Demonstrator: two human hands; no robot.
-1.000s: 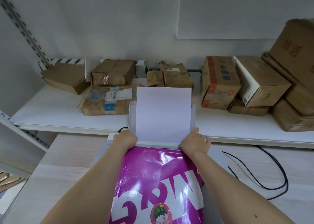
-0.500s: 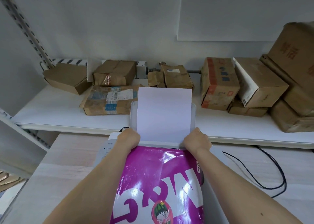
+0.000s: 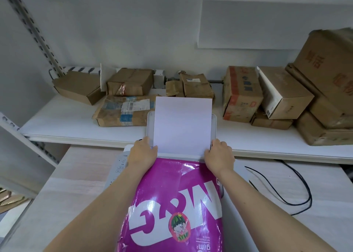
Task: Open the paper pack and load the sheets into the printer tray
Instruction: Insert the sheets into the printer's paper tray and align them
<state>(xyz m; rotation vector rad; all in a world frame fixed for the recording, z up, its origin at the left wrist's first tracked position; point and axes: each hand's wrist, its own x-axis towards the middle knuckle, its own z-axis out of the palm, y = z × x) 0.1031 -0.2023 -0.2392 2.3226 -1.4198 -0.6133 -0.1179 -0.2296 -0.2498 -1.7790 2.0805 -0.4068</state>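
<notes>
A stack of white sheets (image 3: 182,123) stands upright in the printer's rear tray (image 3: 150,125). My left hand (image 3: 142,153) holds the stack's lower left edge. My right hand (image 3: 219,155) holds its lower right edge. The purple paper pack (image 3: 175,204) lies on top of the white printer (image 3: 120,167), between my forearms, and hides most of the printer's top.
A white shelf (image 3: 76,125) behind the printer carries several brown cardboard parcels (image 3: 241,93). A black cable (image 3: 294,185) loops over the light wooden desk (image 3: 76,175) to the right. A metal shelf upright (image 3: 34,32) runs up at the left.
Both hands have closed in slightly on the sheets' lower edges. The view has tilted down a little; the sheets stay in the tray.
</notes>
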